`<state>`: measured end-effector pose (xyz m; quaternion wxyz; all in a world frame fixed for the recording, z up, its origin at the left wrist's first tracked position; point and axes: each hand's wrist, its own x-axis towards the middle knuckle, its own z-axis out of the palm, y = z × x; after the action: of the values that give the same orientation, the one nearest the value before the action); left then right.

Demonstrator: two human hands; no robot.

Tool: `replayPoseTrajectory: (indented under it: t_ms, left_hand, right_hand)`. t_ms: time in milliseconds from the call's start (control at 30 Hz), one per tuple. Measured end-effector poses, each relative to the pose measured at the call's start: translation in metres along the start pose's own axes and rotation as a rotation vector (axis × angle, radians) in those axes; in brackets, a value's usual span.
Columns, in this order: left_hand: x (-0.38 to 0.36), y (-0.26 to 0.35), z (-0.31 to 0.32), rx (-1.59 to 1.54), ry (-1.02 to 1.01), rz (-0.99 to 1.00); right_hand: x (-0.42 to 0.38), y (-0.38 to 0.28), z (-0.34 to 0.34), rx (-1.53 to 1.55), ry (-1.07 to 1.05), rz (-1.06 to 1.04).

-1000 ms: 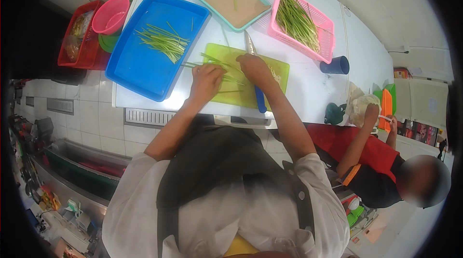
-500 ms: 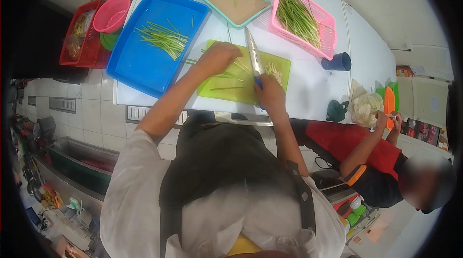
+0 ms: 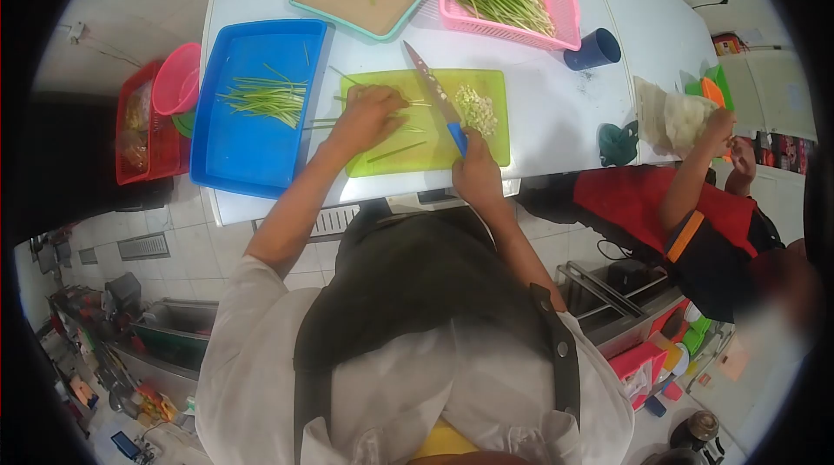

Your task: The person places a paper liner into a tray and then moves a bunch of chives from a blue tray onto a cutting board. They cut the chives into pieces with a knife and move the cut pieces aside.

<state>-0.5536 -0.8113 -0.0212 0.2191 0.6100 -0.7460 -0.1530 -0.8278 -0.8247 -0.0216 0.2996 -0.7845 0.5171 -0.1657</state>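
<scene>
Room right of cutting board (image 3: 424, 152); knife (image 3: 434, 91) bars way between left hand (image 3: 372, 116) and chopped pieces (image 3: 475, 107).

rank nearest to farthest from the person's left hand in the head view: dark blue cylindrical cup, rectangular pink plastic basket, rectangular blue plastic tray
1. Blue plastic tray, just left of the left hand.
2. Pink plastic basket, ahead and to the right.
3. Dark blue cup, farther right.

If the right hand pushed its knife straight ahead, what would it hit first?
Likely the teal tray, just beyond the tip of the knife in the right hand, though the blade's height is unclear.
</scene>
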Motion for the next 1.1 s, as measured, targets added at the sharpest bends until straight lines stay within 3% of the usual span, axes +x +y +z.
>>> replayPoseTrajectory:
  t_ms: [67,367,600,667,733,767,800,867,900,1000,1100]
  left_hand:
    - [-0.009,0.010,0.006,-0.008,0.132,0.047]
    - [-0.012,0.007,0.029,-0.011,0.129,-0.060]
    - [-0.008,0.005,0.050,-0.112,0.295,0.009]
    - [-0.005,0.011,0.047,-0.116,0.306,0.007]
    - [-0.005,-0.005,0.085,-0.190,0.161,-0.249]
    - [0.006,0.001,0.069,-0.198,0.262,-0.105]
    - [0.006,0.009,0.060,-0.214,0.321,0.024]
    - [-0.010,0.020,0.067,-0.190,0.352,-0.007]
    - [-0.004,0.022,0.061,-0.217,0.363,-0.005]
    - [0.003,0.022,0.055,-0.223,0.367,0.017]
    - [0.005,0.020,0.057,-0.226,0.370,0.002]
  right_hand:
    - [0.000,-0.005,-0.003,0.036,-0.011,0.037]
    - [-0.009,-0.004,-0.009,0.071,-0.141,0.173]
    - [-0.020,-0.005,-0.015,0.050,-0.186,0.179]
    - [-0.027,0.002,-0.010,0.004,-0.183,0.095]
    - [-0.031,0.018,-0.001,-0.013,-0.156,0.041]
    - [-0.024,0.034,0.014,-0.052,0.091,-0.255]
    - [-0.017,0.028,0.015,-0.037,0.113,-0.236]
    - [-0.020,-0.004,-0.012,-0.023,-0.279,0.160]
    - [-0.025,0.001,-0.005,-0.020,-0.169,0.008]
    - [-0.024,-0.015,0.002,-0.049,-0.218,0.066]
    - [-0.021,-0.013,0.017,-0.048,-0.127,0.059]
